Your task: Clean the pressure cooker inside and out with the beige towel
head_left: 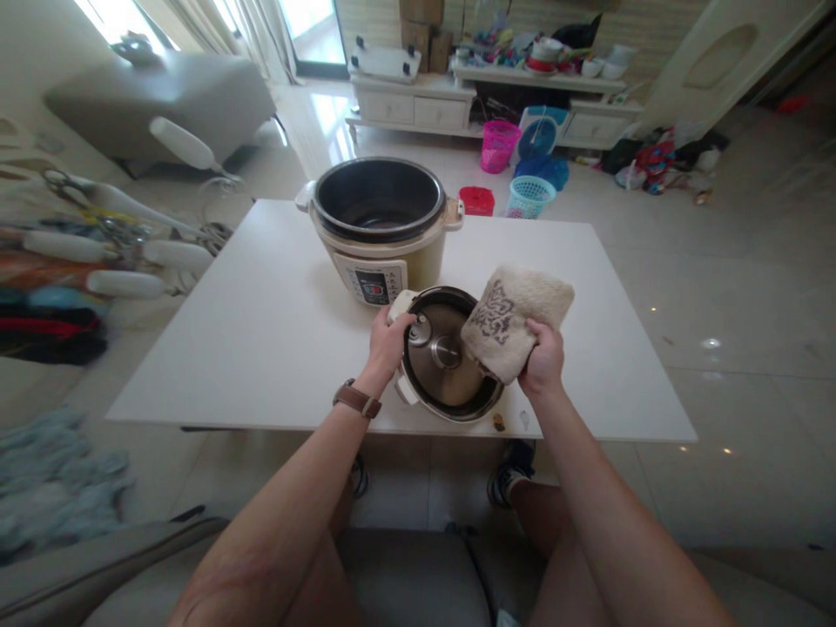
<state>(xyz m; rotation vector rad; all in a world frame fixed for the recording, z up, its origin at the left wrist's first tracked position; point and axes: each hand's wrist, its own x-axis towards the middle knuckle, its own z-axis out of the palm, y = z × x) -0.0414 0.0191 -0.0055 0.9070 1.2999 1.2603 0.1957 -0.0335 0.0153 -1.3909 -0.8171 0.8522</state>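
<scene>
Indoors, as seen from the head camera, a round cooker lid (436, 383) is held at the lower centre of the frame, its inner side turned up, close to the front edge of a white table (261, 348). The lid's left rim is gripped by the left hand (390, 346), the thumb closed over the edge beside a pale handle (402, 305); a cloth (513, 318) is pinched between the thumb and fingers of the right hand (544, 359) and is laid over the lid's right side, though how firmly it is pressed there cannot be told. Should the left grip be loosened, or the rim be pushed too hard, the lid could be sent over the near edge; the small fittings (420, 331) inside might be snagged by the pile, and a small brown-and-yellow object (499, 422) just below the lid could be knocked off. The lid's metal is smooth and softly shining, ringed by a dark band and centred on a round disc, while the cloth is thick, cream and fuzzy, marked with a dark scrolled pattern. At upper centre, an open cooker (428, 263) is seen upright, its deep bowl dark, its rounded body faced with a flat panel (372, 283).
</scene>
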